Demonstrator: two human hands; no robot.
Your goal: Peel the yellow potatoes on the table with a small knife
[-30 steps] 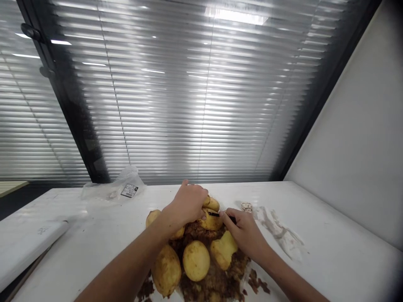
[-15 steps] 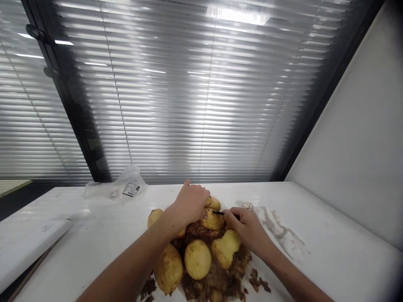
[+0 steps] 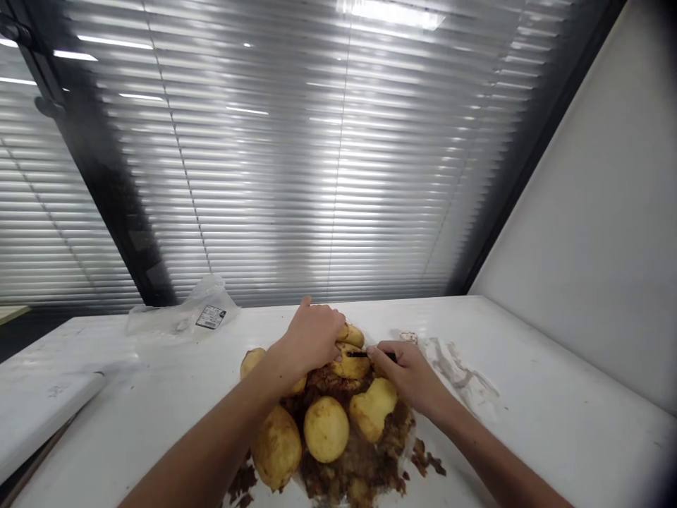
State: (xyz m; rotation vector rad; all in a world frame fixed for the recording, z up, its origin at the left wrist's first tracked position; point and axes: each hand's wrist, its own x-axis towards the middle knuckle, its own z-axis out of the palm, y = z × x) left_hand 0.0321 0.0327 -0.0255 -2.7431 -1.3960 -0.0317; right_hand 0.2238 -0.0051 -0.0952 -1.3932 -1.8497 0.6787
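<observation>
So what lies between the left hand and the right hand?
In the head view, a potato and the black tool that the right hand holds.

Horizontal blinds (image 3: 254, 176) fill the upper view, crossed by a black frame (image 3: 100, 183) at left. A pale wall (image 3: 592, 233) stands at right. On the white table (image 3: 174, 395), a crumpled clear plastic bag (image 3: 174, 319) with 1 printed label (image 3: 210, 317) lies back left; a white, flat-topped object (image 3: 42, 406) sits far left; a crumpled, brown-stained whitish sheet (image 3: 479, 388) lies at right.
</observation>
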